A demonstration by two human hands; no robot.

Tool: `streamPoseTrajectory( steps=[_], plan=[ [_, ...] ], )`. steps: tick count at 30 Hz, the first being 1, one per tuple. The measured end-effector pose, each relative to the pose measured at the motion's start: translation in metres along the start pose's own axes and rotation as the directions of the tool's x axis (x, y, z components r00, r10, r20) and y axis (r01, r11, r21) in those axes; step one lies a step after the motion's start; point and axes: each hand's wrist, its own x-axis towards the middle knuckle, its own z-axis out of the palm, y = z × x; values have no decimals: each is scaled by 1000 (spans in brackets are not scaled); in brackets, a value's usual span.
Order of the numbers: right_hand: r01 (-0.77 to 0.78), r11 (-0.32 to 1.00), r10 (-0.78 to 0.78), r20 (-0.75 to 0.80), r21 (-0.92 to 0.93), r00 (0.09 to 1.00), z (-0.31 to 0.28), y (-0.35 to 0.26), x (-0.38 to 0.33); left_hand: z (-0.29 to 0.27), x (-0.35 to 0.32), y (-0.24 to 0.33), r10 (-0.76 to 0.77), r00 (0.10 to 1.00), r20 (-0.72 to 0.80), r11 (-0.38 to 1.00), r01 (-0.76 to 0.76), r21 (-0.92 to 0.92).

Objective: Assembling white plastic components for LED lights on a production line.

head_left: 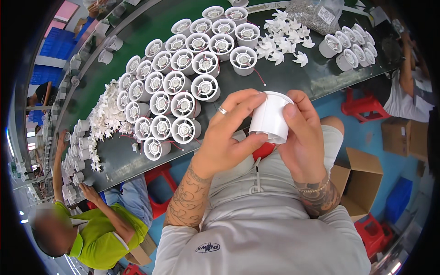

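Note:
A white plastic fan housing (271, 117), shaped like a short cylinder, is held up in front of my lap, its wall facing me. My left hand (231, 126) grips its left side, fingers on the upper rim and thumb at the lower edge. On the other side my right hand (302, 130) is closed around the wall, thumb pressed on its face. Whatever is inside the housing is hidden. Beyond my hands, several similar white housings (205, 87) with spoked centres stand on the dark green bench (293, 75), some trailing thin red wires.
White fan blades (282, 36) lie heaped at the back, beside a clear bag of small parts (316, 16). Another blade pile (107, 110) sits at left. More housings (350, 48) stand at right. A person in a green shirt (107, 229) works at left. An open cardboard box (357, 183) is on my right.

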Motion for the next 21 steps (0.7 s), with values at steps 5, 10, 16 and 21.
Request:
streamPoseTrajectory(
  steps=[5, 10, 16, 21],
  plan=[
    [-3, 999, 3, -4, -45, 1000, -1, 1, -6, -3, 2, 6, -96, 995, 12, 987, 97, -127],
    [18, 998, -20, -36, -64, 999, 2, -2, -7, 1, 2, 8, 28, 999, 36, 999, -29, 18],
    [-22, 996, 24, 31, -85, 999, 1, -4, -4, 1, 1, 18, -7, 1000, -10, 1000, 7, 14],
    [56, 987, -52, 31, -151, 998, 5, -5, 0, 1, 4, 16, 53, 998, -15, 995, -51, 89]
  ],
)
